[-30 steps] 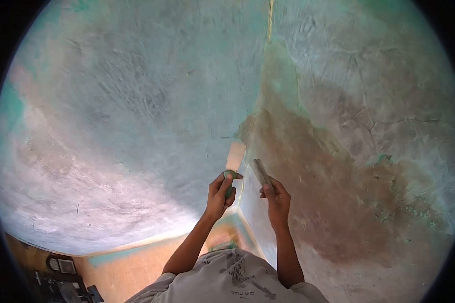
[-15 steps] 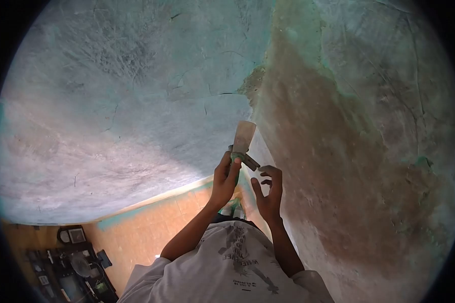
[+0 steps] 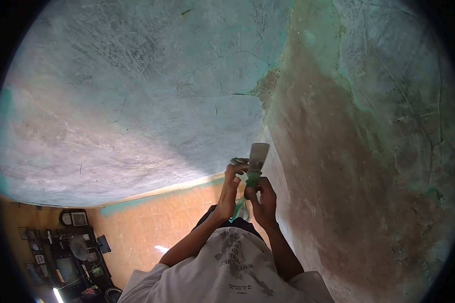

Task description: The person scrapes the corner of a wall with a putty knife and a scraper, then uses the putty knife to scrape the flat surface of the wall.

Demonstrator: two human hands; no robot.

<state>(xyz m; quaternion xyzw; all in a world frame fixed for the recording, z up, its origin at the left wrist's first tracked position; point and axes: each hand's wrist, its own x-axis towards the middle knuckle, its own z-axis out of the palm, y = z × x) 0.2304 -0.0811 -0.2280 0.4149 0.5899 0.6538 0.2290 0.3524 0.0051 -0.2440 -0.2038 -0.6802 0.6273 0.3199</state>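
Note:
My right hand (image 3: 264,202) is closed around the green handle of a putty knife (image 3: 259,155). The knife's broad metal blade points up and away from me, toward the wall corner. Close beside it on the left, my left hand (image 3: 228,194) has its fingers bent around a small grey item (image 3: 239,161), which pokes out at the fingertips. What kind of item it is I cannot tell, as the fingers cover most of it. Both hands are held in front of my chest, over the grey shirt (image 3: 212,262).
A patchy blue-grey wall (image 3: 151,116) spreads ahead and left. It meets a brown, stained wall (image 3: 328,151) at a corner with a crumbled patch (image 3: 268,83). Below lies an orange tiled floor (image 3: 156,217). A dark shelf unit with a fan (image 3: 79,248) stands at lower left.
The putty knife has passed from my left hand to my right, which was open beside it. The grey item stays with my left hand, and both hands are lower in view.

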